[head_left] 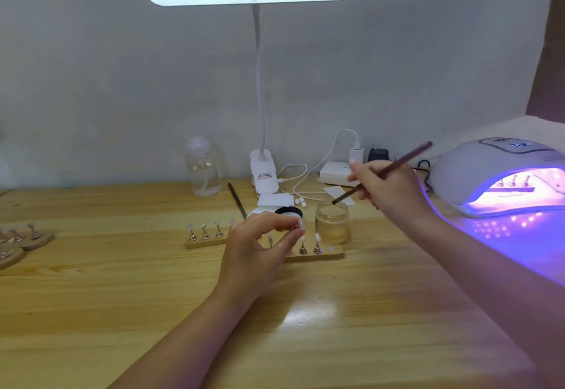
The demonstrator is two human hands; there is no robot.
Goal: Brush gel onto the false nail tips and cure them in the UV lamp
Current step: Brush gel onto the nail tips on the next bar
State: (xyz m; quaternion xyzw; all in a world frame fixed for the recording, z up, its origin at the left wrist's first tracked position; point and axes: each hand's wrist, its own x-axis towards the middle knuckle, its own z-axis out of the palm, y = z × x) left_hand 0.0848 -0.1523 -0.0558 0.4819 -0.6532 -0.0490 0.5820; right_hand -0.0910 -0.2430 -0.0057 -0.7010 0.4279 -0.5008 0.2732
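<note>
Clear nail tips [302, 241] are being held upright on a wooden strip [324, 255]; the UV lamp [477, 174], far right, is glowing violet.

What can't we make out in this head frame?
- Brush bristles: too small at the glass jar mouth.
- Nail tip pinched by left hand: gel coat unreadable, blurred.
- UV lamp: cut by right edge, glare hides its contents.
- Display: digits blurred.

Glossy pale wood table [153, 297]; clear glass jar [331, 220]; smooth white plastic UV lamp [477, 171].
</note>
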